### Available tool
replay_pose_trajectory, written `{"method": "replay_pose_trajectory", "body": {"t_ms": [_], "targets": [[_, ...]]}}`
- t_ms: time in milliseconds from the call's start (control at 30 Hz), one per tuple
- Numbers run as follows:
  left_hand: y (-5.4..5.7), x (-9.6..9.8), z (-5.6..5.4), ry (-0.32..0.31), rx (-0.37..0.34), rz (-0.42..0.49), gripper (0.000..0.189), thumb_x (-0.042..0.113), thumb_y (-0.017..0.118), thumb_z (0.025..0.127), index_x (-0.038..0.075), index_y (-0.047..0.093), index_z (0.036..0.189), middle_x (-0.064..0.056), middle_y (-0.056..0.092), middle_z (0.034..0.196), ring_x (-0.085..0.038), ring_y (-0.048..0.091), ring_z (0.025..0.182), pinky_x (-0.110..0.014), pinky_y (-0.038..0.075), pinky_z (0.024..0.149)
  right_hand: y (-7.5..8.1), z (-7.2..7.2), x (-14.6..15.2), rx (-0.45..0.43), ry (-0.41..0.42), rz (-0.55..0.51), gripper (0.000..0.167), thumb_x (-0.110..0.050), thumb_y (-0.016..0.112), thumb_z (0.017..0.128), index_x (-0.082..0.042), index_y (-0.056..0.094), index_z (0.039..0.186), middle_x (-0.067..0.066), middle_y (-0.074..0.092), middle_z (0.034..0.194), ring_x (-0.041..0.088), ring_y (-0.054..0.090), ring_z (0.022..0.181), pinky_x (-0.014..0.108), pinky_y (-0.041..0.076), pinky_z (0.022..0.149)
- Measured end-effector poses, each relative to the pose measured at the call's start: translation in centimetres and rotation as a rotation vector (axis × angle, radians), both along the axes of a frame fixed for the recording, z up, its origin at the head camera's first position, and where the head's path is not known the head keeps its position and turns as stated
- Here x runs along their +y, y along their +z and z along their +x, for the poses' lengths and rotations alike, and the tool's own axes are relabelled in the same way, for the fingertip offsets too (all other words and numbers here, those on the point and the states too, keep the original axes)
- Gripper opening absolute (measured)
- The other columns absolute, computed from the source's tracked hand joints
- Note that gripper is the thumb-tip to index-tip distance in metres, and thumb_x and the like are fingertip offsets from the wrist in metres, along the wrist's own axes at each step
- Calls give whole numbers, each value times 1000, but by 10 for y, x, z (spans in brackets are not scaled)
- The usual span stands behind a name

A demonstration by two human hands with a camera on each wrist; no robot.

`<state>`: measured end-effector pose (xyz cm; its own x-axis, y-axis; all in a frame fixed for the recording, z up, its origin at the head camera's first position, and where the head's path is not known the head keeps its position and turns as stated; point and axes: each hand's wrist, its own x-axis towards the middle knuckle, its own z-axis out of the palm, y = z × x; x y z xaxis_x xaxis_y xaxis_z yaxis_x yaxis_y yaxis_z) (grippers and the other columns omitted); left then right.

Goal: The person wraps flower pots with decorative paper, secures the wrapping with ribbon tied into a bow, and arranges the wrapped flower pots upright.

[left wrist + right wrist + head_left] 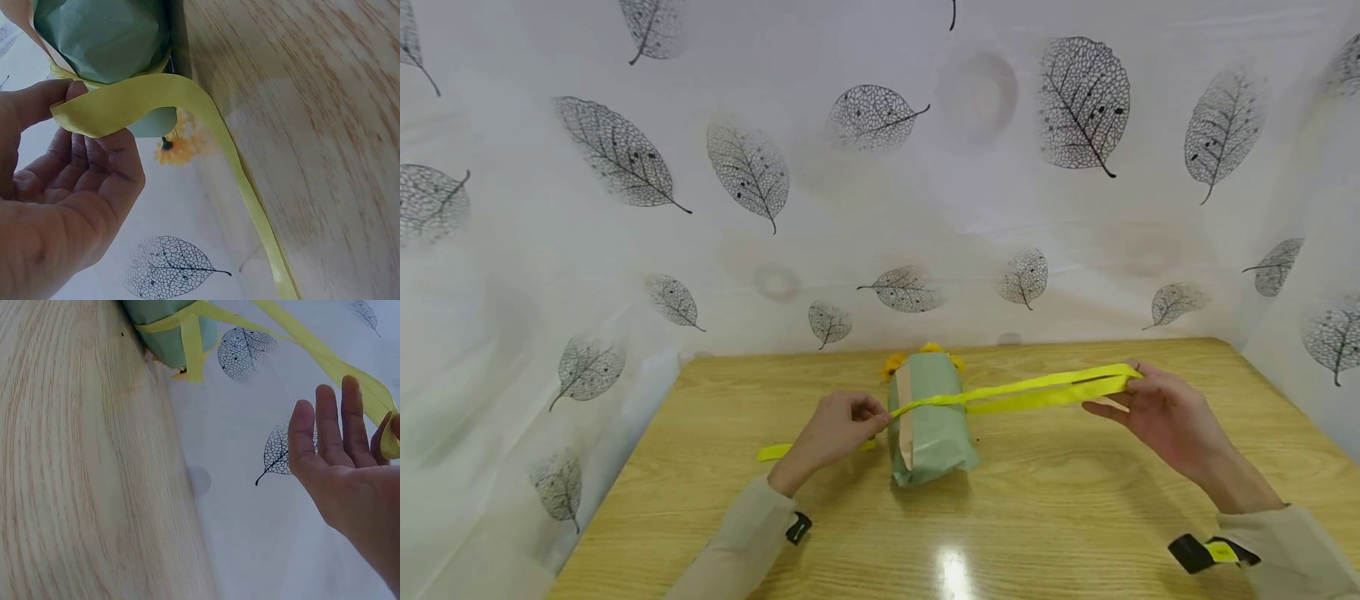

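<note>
A bouquet wrapped in pale green paper (936, 450) with a beige strip lies on the table, its yellow-orange flowers (893, 365) toward the wall. Around its middle runs a yellow ribbon (1037, 385). On the bouquet's left side, my left hand (835, 429) pinches the ribbon between thumb and fingers; a loose tail (247, 181) hangs from there in the left wrist view. Off to the right, my right hand (1172, 425) pinches a stretched loop of ribbon, its other fingers extended. In the right wrist view, the pinched ribbon (356, 381) is partly cut off at the frame edge.
Wood-grain table (1045, 517) lies under the bouquet and hands. Behind it hangs a white sheet (880, 208) printed with dark skeleton leaves. A ribbon tail (772, 452) rests on the table beside my left wrist. Each sleeve has a dark strap.
</note>
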<state>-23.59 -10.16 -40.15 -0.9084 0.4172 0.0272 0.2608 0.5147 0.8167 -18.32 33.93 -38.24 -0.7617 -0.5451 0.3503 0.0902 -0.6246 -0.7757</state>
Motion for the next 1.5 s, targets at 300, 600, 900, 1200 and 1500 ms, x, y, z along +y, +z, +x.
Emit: {"method": "replay_pose_trajectory", "body": {"t_ms": [300,600,900,1200,1500], "targets": [[2,0,1,-3,8,1,16,25,68,99,11,75,99,-9,74,92,-25,69,78,-28,56,63,-4,-3,1,-24,147,-143,68,-11,-10,106,6,56,110,26,68,128,41,53,138,50,36,122],[3,0,3,-9,11,1,15,23,68,99,10,74,99,-12,74,94,-26,69,78,-27,55,63,-2,0,2,-123,246,-206,60,-21,-11,109,1,45,113,25,61,110,42,57,125,51,33,124],[3,0,3,-7,22,3,17,24,68,99,8,74,100,-7,74,91,-25,69,77,-27,55,62,-3,-5,5,-100,172,-110,46,-24,-8,110,-9,34,100,11,27,85,24,27,76,38,31,79],[2,0,3,-12,34,-1,18,26,68,99,9,74,99,-10,74,91,-24,67,75,-28,54,61,7,-2,4,-36,-289,311,23,-18,24,115,-15,46,105,0,44,73,23,12,56,36,15,57],[3,-1,5,-20,29,2,20,26,68,99,7,74,100,-14,74,94,-27,68,77,-28,54,63,6,0,3,22,-589,553,18,-12,44,110,-18,62,112,-5,48,69,24,13,57,38,15,56]]}}
